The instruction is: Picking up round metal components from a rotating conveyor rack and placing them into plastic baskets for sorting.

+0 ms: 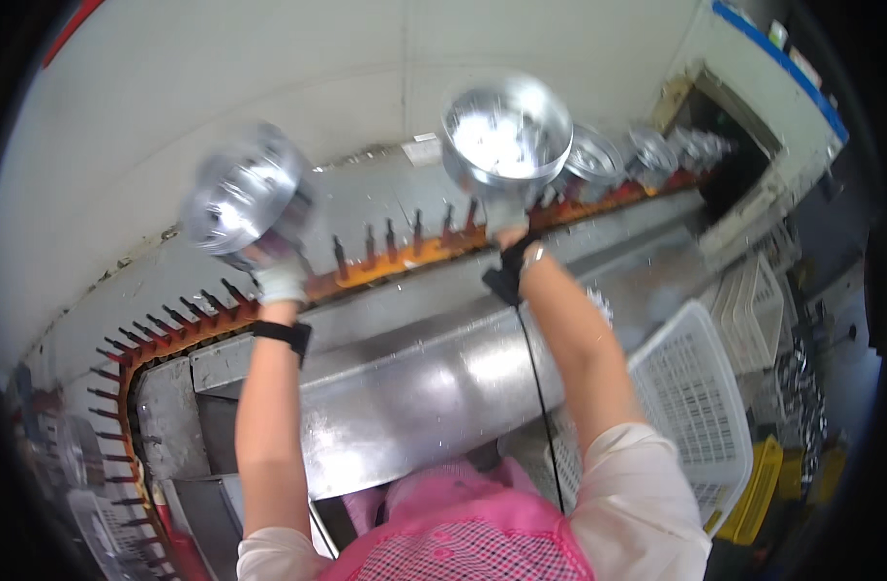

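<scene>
A shiny, bowl-shaped metal part [250, 189] is held up at the left, blurred by motion and tilted. My left hand [280, 278], in a whitish glove, grips it from below. At the upper middle, my right hand [506, 215] grips a second bowl-shaped metal part [509, 131] from beneath, its bright hollow side showing. Most fingers of both hands are hidden behind the parts. Below and between the hands runs an orange-brown conveyor rail [380, 269] with a row of upright dark pegs [391, 237].
More round metal parts [646, 150] sit along the rail towards a dark opening [738, 160] at the right. A metal worktop [414, 412] lies in front of me. White plastic baskets [695, 397] and a yellow crate [753, 494] stand at my right. A black cord [540, 387] hangs from my right wrist.
</scene>
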Action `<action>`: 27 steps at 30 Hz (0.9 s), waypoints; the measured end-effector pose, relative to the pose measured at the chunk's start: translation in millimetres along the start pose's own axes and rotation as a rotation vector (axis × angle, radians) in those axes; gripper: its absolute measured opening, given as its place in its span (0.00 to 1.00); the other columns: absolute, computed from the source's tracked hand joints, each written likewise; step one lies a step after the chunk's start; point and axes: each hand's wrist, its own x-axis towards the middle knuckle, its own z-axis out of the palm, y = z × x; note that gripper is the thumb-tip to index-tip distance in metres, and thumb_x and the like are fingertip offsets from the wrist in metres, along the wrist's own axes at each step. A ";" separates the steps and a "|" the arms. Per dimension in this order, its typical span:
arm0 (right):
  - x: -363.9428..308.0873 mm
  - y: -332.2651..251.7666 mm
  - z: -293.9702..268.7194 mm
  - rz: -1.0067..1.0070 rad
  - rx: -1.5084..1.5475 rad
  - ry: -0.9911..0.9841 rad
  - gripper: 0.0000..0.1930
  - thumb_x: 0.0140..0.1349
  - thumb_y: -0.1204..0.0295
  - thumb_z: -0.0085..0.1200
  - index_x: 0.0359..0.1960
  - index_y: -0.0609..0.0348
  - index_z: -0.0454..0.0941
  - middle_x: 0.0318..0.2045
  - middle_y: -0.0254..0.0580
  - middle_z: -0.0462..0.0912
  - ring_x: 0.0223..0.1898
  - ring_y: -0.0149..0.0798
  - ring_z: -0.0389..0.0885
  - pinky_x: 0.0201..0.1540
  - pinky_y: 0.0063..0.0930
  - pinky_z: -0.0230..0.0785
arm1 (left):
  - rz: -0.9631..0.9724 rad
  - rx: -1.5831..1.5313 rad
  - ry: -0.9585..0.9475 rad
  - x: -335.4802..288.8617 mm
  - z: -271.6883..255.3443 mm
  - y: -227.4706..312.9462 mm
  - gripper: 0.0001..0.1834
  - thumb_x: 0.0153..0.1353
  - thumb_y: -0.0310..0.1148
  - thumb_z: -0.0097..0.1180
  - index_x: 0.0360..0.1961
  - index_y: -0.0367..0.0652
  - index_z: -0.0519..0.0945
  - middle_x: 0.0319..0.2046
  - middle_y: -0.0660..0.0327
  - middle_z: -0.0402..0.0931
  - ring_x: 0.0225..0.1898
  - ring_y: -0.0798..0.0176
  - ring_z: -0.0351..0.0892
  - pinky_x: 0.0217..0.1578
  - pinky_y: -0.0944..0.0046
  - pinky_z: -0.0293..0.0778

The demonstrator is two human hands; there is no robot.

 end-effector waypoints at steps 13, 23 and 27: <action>-38.4 222.1 -444.7 0.076 -1.005 -0.536 0.18 0.59 0.61 0.46 0.47 0.58 0.72 0.40 0.55 0.76 0.39 0.56 0.75 0.44 0.43 0.67 | -0.171 -0.630 -0.691 -117.5 275.5 282.4 0.08 0.60 0.32 0.45 0.33 0.39 0.73 0.28 0.57 0.75 0.27 0.62 0.74 0.30 0.66 0.72; -382.1 319.9 -698.0 1.245 -0.971 -0.744 0.19 0.59 0.56 0.46 0.45 0.54 0.73 0.34 0.54 0.80 0.38 0.54 0.79 0.41 0.46 0.71 | 0.112 -0.361 -1.745 -536.8 370.7 415.9 0.20 0.61 0.44 0.48 0.42 0.37 0.77 0.36 0.45 0.77 0.40 0.47 0.76 0.38 0.54 0.72; -472.7 344.4 -727.5 1.478 -0.825 -1.020 0.15 0.57 0.62 0.49 0.43 0.56 0.75 0.36 0.55 0.80 0.40 0.55 0.78 0.42 0.44 0.72 | 0.921 0.124 -2.407 -714.4 372.1 427.1 0.21 0.59 0.45 0.47 0.45 0.42 0.77 0.41 0.48 0.77 0.43 0.46 0.76 0.46 0.54 0.71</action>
